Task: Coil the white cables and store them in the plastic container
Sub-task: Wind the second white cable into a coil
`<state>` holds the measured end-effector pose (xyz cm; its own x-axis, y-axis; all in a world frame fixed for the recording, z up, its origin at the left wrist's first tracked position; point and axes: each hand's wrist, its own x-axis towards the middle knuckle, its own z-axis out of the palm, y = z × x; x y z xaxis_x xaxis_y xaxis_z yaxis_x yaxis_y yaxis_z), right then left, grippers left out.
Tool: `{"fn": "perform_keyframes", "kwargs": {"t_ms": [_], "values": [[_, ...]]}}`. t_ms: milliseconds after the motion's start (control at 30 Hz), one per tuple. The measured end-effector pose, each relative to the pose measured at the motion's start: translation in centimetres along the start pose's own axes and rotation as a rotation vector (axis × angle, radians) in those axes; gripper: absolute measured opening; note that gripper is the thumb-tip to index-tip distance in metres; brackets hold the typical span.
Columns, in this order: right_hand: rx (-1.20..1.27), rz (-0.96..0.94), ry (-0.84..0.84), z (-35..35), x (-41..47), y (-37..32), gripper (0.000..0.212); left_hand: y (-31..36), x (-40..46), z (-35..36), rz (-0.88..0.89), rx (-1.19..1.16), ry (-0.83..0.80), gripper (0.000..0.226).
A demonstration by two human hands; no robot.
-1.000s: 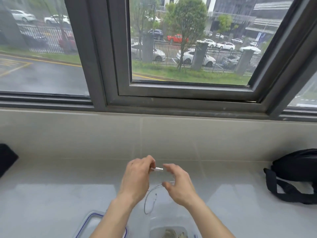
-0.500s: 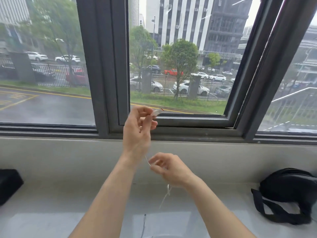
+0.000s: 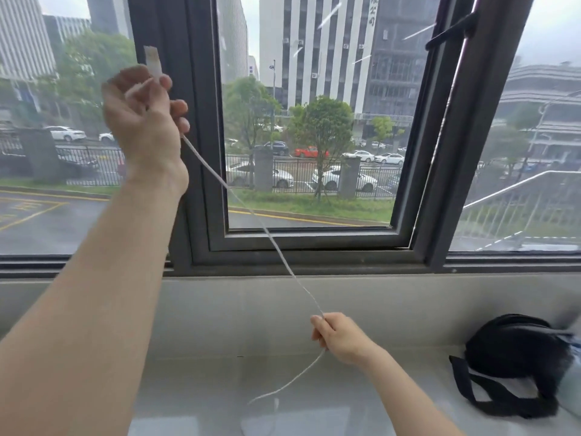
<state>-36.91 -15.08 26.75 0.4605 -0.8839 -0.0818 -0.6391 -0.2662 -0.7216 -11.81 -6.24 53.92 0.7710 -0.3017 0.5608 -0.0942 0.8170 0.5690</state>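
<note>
A thin white cable [image 3: 251,212] runs taut on a slant between my two hands in front of the window. My left hand [image 3: 143,121] is raised high at the upper left and grips the cable near its white plug, which sticks up above the fingers. My right hand [image 3: 338,336] is low at the centre right and pinches the cable further down. Below that hand the loose end hangs down to the grey sill. The plastic container is out of view.
A black bag with a strap [image 3: 515,366] lies on the grey sill [image 3: 408,388] at the right. The dark window frame [image 3: 314,247] stands just behind the hands. A pale blurred object shows at the far right edge.
My left hand has risen up and to the left with the plug. My right hand has slid down the cable to the right, so the cable is stretched out. The view has tilted upward.
</note>
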Motion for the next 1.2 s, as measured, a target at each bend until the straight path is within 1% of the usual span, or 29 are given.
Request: {"fn": "perform_keyframes", "kwargs": {"t_ms": [67, 100, 133, 167, 200, 233, 267, 300, 367, 400, 433, 467, 500, 567, 633, 667, 700, 800, 833, 900, 967, 1033, 1100, 1200], "values": [[0.073, 0.024, 0.035, 0.8, 0.2, 1.0, 0.040, 1.2, 0.3, 0.9, 0.056, 0.037, -0.065, 0.015], [0.104, 0.031, 0.018, 1.1, 0.1, 0.9, 0.031, 1.5, 0.0, 1.3, 0.089, 0.073, -0.121, 0.014], [0.120, 0.029, -0.043, 1.3, -0.1, 0.6, 0.018, 1.6, -0.5, 1.8, 0.119, 0.108, -0.176, 0.012], [0.112, 0.036, -0.133, 1.2, -0.4, 0.1, 0.031, 1.7, -1.0, 2.2, 0.143, 0.137, -0.230, 0.010], [0.100, 0.044, -0.221, 0.9, -0.4, -0.3, 0.058, 1.7, -1.5, 2.6, 0.163, 0.166, -0.285, 0.008], [0.083, 0.044, -0.277, 0.3, -0.4, -0.8, 0.077, 1.7, -1.9, 2.8, 0.180, 0.199, -0.346, 0.006], [0.077, 0.021, -0.271, -0.6, -0.4, -1.3, 0.084, 1.5, -2.3, 2.9, 0.192, 0.235, -0.412, 0.007], [0.096, -0.015, -0.211, -1.8, -0.4, -2.1, 0.080, 1.2, -2.7, 2.9, 0.196, 0.269, -0.476, 0.010], [0.213, -0.084, 0.025, -4.6, -0.6, -4.1, 0.056, 0.3, -3.8, 2.7, 0.168, 0.339, -0.581, 0.011], [0.328, -0.104, 0.153, -6.2, -0.7, -5.4, 0.043, -0.3, -4.5, 2.5, 0.138, 0.369, -0.629, 0.010], [0.472, -0.125, 0.238, -7.8, -0.9, -6.7, 0.032, -1.0, -5.3, 2.4, 0.106, 0.397, -0.678, 0.008], [0.605, -0.158, 0.275, -9.5, -1.4, -8.3, 0.024, -1.7, -5.9, 2.2, 0.074, 0.427, -0.725, 0.006], [0.699, -0.201, 0.268, -11.1, -2.1, -10.1, 0.023, -2.4, -6.6, 2.1, 0.046, 0.455, -0.769, 0.005], [0.795, -0.283, 0.191, -13.9, -3.6, -13.2, 0.039, -3.7, -7.7, 2.0, -0.012, 0.480, -0.839, 0.002], [0.826, -0.318, 0.091, -16.2, -4.6, -15.4, 0.056, -4.4, -8.7, 2.3, -0.035, 0.491, -0.875, 0.005], [0.786, -0.328, 0.050, -17.0, -4.9, -16.0, 0.058, -4.5, -9.1, 2.5, -0.018, 0.510, -0.890, 0.008], [0.693, -0.341, 0.020, -17.5, -5.1, -16.5, 0.057, -4.7, -9.3, 2.7, 0.012, 0.542, -0.911, 0.010], [0.349, -0.421, -0.014, -17.9, -5.2, -17.0, 0.039, -4.3, -9.7, 3.4, 0.117, 0.670, -0.980, 0.013], [0.280, -0.442, -0.005, -17.8, -5.1, -16.9, 0.034, -4.1, -9.7, 3.5, 0.142, 0.688, -0.995, 0.013], [0.228, -0.454, 0.012, -17.6, -5.0, -16.5, 0.029, -3.8, -9.9, 3.6, 0.192, 0.709, -1.027, 0.011], [0.219, -0.457, -0.014, -17.4, -5.1, -16.1, 0.028, -3.5, -10.0, 3.6, 0.244, 0.741, -1.039, 0.010], [0.249, -0.458, -0.078, -17.2, -5.1, -15.7, 0.032, -3.4, -9.9, 3.6, 0.266, 0.753, -1.024, 0.011], [0.369, -0.420, -0.135, -17.0, -5.1, -15.5, 0.033, -3.6, -9.7, 3.6, 0.282, 0.760, -0.991, 0.012], [0.554, -0.394, -0.232, -16.8, -5.1, -15.5, 0.033, -3.6, -9.6, 3.3, 0.340, 0.748, -0.898, 0.007]]}}
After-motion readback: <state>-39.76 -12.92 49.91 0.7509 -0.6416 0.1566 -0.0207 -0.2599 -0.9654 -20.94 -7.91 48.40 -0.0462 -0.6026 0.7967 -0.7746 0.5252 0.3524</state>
